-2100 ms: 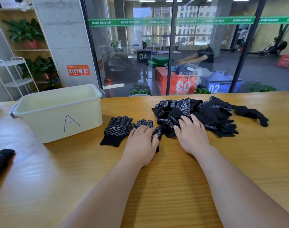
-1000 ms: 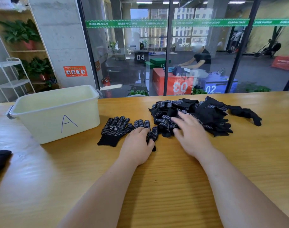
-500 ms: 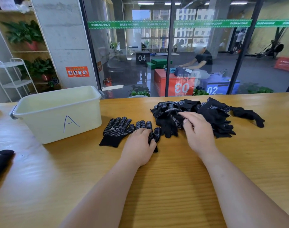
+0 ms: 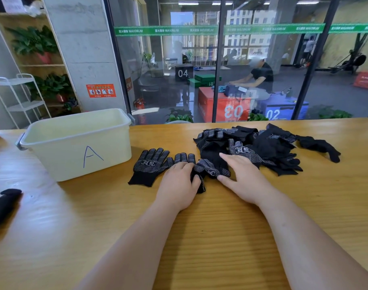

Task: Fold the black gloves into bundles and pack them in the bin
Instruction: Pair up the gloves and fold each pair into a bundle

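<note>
A heap of black dotted gloves (image 4: 269, 143) lies on the wooden table (image 4: 199, 227), right of centre. One glove (image 4: 151, 166) is spread flat, palm up, beside the cream bin (image 4: 78, 143) marked "A". My left hand (image 4: 180, 183) rests flat on a second glove (image 4: 185, 157); only that glove's fingertips and a bit of cuff show. My right hand (image 4: 241, 176) lies at the near edge of the heap with straight fingers. A crumpled dotted glove (image 4: 210, 167) sits between its thumb and forefinger, touching my left hand.
A single glove (image 4: 319, 145) trails off the heap to the right. Another black piece of fabric (image 4: 2, 204) lies at the table's left edge. A glass wall runs along the table's far side, with a white rack (image 4: 17, 97) at the left.
My right hand reached into the heap, then drew back toward me and left, bringing a dotted glove up against my left hand. The left hand stayed on its glove.
</note>
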Demonstrator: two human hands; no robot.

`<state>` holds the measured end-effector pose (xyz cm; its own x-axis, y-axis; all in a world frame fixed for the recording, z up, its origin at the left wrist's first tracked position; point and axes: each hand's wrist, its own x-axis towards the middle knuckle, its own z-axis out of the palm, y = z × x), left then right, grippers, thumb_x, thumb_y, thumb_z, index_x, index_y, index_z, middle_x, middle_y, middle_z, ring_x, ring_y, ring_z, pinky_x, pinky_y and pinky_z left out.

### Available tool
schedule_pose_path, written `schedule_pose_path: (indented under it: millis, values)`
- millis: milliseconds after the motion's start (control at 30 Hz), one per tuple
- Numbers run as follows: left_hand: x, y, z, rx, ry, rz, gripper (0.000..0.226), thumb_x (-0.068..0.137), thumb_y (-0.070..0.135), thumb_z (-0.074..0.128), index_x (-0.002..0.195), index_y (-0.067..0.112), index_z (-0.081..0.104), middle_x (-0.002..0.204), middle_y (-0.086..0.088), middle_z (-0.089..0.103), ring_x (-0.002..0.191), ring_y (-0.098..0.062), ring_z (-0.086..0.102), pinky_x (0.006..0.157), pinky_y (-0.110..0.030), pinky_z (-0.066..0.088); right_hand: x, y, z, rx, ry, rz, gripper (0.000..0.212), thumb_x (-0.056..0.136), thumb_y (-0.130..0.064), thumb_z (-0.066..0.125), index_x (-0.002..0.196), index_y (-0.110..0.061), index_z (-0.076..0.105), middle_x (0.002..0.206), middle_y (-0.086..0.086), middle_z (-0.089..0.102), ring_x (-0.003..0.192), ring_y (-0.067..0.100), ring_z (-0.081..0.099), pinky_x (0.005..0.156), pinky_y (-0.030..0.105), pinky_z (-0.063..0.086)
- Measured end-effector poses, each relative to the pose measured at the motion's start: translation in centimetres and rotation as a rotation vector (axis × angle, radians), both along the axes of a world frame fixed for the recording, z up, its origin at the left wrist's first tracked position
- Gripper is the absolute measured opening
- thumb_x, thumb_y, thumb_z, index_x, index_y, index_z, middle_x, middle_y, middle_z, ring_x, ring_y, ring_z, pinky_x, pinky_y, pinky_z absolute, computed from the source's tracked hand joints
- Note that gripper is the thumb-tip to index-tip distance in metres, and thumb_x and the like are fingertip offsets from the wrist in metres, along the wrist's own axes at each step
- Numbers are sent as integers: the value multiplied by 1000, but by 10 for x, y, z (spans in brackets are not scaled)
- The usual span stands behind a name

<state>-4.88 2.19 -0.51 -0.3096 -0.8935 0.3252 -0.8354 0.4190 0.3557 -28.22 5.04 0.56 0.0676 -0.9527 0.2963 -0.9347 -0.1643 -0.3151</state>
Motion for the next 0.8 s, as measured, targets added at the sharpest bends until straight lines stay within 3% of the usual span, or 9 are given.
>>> schedule_pose_path:
  millis: [100, 167, 267, 333, 400, 500, 700, 800]
  values:
    - [0, -2, -2, 3, -5, -6, 53, 107, 40, 48, 156, 21, 50, 157, 0, 51, 147, -22, 42, 123, -38, 31, -1, -2, -4, -83, 21, -3, 44, 97, -50, 70, 140, -40, 64, 141, -19, 61, 139, 14, 43, 116, 38, 39]
    - [1, -3, -3, 3, -3, -1, 53, 107, 41, 48, 156, 21, 50, 156, 0, 52, 146, -22, 43, 123, -38, 32, 1, -1, -3, -119, -87, -7, 31, 95, -48, 74, 125, -41, 73, 124, -21, 69, 125, 11, 52, 106, 36, 45]
    - [0, -5, -4, 5, 18, 12, 54, 108, 45, 45, 156, 19, 50, 155, -1, 54, 145, -23, 45, 123, -42, 35, 6, 3, 6, -147, -568, 31, 20, 95, -37, 79, 115, -37, 77, 106, -16, 78, 105, 8, 70, 97, 33, 55]
    - [1, -7, -6, 4, 22, 20, 56, 109, 49, 42, 155, 19, 50, 154, -1, 55, 144, -23, 46, 122, -42, 36, 7, 3, 9, -130, -837, -17, 25, 97, -34, 77, 122, -33, 74, 95, -11, 79, 93, 9, 75, 93, 36, 59]
    - [1, -8, -7, 4, 12, 24, 58, 109, 54, 41, 156, 20, 49, 154, -1, 55, 144, -22, 46, 122, -42, 37, 0, 0, 7, -118, -739, -181, 31, 97, -39, 75, 127, -33, 69, 78, -6, 75, 83, 15, 73, 84, 39, 59]
    - [2, -6, -7, 7, 19, 31, 60, 109, 57, 41, 156, 20, 48, 155, -1, 54, 146, -23, 45, 122, -41, 36, -13, 2, 1, -70, -297, -385, 39, 90, -48, 78, 125, -39, 64, 76, -13, 69, 90, 13, 64, 75, 36, 52]
    - [2, -5, -4, 16, 5, 35, 61, 107, 49, 51, 160, 21, 43, 161, 0, 47, 152, -22, 37, 127, -40, 30, -14, 7, 12, -159, -271, -161, 27, 79, -36, 92, 97, -42, 74, 92, -14, 61, 82, 5, 59, 76, 35, 53]
    - [2, -4, -4, 13, 4, 35, 60, 106, 48, 53, 159, 21, 44, 160, 0, 49, 151, -22, 39, 126, -40, 32, -6, 11, 17, -58, -199, -41, 25, 77, -41, 93, 97, -42, 78, 94, -20, 65, 90, 3, 60, 79, 30, 49]
